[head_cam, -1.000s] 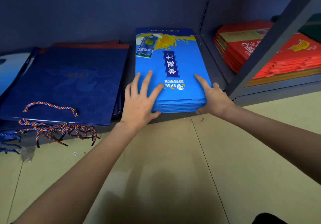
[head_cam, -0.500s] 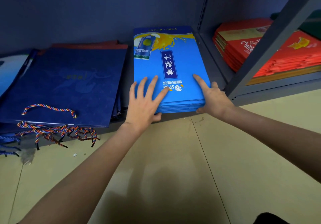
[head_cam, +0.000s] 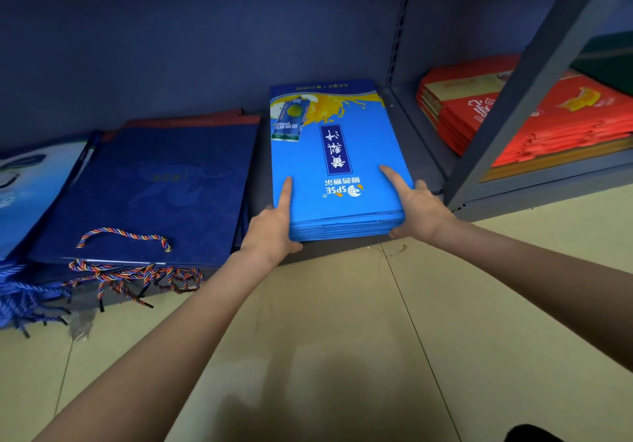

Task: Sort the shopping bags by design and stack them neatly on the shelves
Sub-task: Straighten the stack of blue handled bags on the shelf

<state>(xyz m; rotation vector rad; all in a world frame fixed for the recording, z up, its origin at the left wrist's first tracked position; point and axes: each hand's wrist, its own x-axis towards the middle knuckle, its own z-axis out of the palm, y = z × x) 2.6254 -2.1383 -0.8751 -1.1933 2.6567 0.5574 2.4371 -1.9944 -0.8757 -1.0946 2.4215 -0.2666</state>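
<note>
A stack of bright blue shopping bags (head_cam: 342, 201) with an orange splash and white lettering lies flat on the lowest shelf, its front edge level with the shelf lip. My left hand (head_cam: 270, 229) holds its front left corner, index finger straight on top and thumb against the front edge. My right hand (head_cam: 421, 208) holds the front right corner the same way, its thumb under the stack's edge. My other fingers are hidden beside the stack.
A pile of dark navy bags (head_cam: 154, 195) with striped rope handles (head_cam: 130, 277) lies to the left, then pale blue bags (head_cam: 27, 181). Red bags (head_cam: 479, 123) fill the neighbouring bay behind a slanted shelf post (head_cam: 524, 92). Beige floor tiles (head_cam: 342, 338) lie below.
My left hand slid from lying flat on top of the blue stack to its left front corner, with only the index finger on top. The right hand has barely moved.
</note>
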